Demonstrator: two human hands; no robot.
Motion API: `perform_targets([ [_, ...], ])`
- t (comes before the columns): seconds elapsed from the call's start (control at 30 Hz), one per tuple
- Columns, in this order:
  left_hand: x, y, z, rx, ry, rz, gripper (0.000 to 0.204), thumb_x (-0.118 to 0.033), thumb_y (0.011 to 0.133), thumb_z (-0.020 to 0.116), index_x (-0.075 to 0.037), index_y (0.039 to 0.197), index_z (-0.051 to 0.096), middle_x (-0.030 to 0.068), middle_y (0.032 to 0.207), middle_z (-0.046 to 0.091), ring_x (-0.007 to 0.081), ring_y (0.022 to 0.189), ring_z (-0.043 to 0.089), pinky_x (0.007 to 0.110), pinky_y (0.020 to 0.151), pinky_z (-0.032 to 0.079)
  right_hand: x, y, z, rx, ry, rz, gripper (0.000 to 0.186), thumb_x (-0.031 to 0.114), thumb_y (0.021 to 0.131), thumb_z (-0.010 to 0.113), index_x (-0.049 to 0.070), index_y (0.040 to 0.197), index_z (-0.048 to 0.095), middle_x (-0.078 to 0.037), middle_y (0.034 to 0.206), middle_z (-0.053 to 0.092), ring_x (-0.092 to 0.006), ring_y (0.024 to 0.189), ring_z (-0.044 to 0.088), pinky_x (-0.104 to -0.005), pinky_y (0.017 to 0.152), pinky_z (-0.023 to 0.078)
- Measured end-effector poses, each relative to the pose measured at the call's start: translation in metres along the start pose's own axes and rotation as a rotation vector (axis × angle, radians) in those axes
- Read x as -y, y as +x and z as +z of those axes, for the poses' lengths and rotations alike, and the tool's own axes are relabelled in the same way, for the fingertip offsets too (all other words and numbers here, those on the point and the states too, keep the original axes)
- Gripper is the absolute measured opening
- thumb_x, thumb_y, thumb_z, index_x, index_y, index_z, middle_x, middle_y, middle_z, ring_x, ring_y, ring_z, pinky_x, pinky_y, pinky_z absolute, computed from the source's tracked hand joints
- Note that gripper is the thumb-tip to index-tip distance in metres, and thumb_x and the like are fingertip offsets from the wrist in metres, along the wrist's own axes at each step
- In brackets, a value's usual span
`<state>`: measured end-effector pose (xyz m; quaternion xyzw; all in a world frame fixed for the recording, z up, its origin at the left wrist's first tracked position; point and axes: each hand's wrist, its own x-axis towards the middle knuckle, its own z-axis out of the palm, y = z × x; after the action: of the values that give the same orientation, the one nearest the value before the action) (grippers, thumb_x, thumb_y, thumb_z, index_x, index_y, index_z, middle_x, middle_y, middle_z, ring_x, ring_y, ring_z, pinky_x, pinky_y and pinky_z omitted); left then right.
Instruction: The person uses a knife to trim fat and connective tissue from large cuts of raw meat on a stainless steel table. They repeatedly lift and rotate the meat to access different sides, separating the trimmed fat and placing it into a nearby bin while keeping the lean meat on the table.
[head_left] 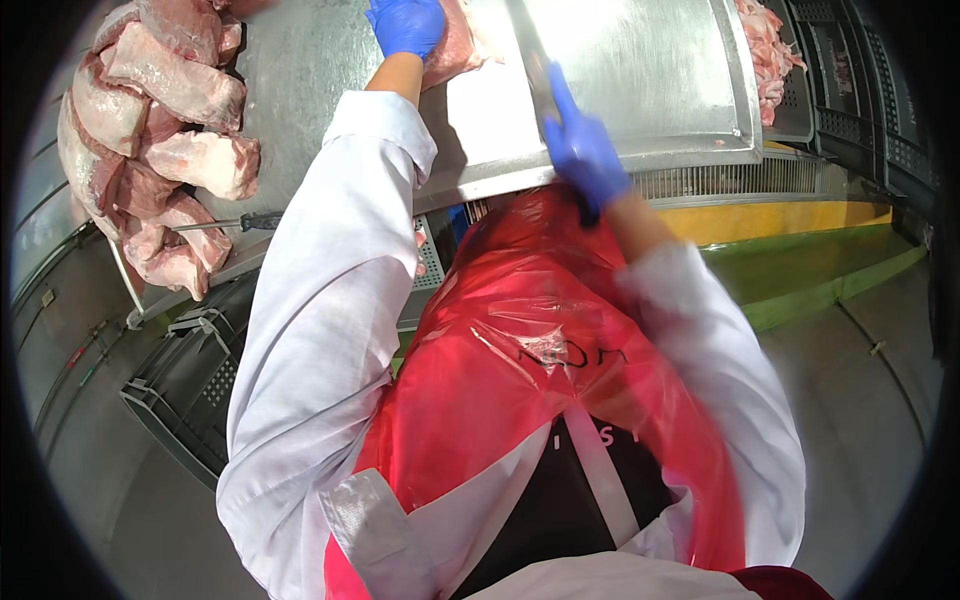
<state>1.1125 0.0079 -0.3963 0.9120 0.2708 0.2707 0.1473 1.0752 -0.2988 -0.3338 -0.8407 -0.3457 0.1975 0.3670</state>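
My left hand [408,25], in a blue glove, rests against a piece of raw pink meat [457,45] at the top edge, steadying it; its fingertips are partly cut off by the frame. Closed around a knife [531,55], my gloved right hand [585,150] is slightly blurred by motion. The long blade points away from me over the metal work surface [650,80], to the right of the meat and apart from it. Part of the dark handle shows below the right hand, close to my red apron.
A heap of large raw meat cuts [175,75] lies at the left. Beside it a dark-handled tool [262,221] rests near the table edge. Small pink trimmings [765,60] fill a dark crate at the far right. Another dark crate [190,380] stands below left. A metal grate [730,180] runs along the right.
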Motion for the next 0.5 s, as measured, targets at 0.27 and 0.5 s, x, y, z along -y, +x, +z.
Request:
perform_targets([
  [0.27,-0.014,0.007,-0.010,0.108,-0.053,-0.070,0.046,-0.022,0.092,0.051,-0.003,0.133,0.054,0.0317,0.144,0.043,0.0465,0.133,0.041,0.050,0.114,0.033,0.018,0.075,0.043,0.191,-0.070,0.232,0.082,0.007,0.089,0.048,0.019,0.161,0.010,-0.026,0.088,0.070,-0.0366,0.070,0.069,-0.0450,0.065,0.056],
  [0.5,0.032,0.018,-0.018,0.127,-0.118,-0.098,0.048,-0.022,0.093,0.051,-0.008,0.138,0.052,0.0305,0.155,0.033,0.0466,0.143,0.031,0.053,0.118,0.026,-0.022,0.040,-0.018,-0.086,-0.071,0.226,0.077,0.004,0.092,0.042,0.009,0.160,0.006,-0.032,0.089,0.068,-0.0494,0.074,0.065,-0.0543,0.071,0.052],
])
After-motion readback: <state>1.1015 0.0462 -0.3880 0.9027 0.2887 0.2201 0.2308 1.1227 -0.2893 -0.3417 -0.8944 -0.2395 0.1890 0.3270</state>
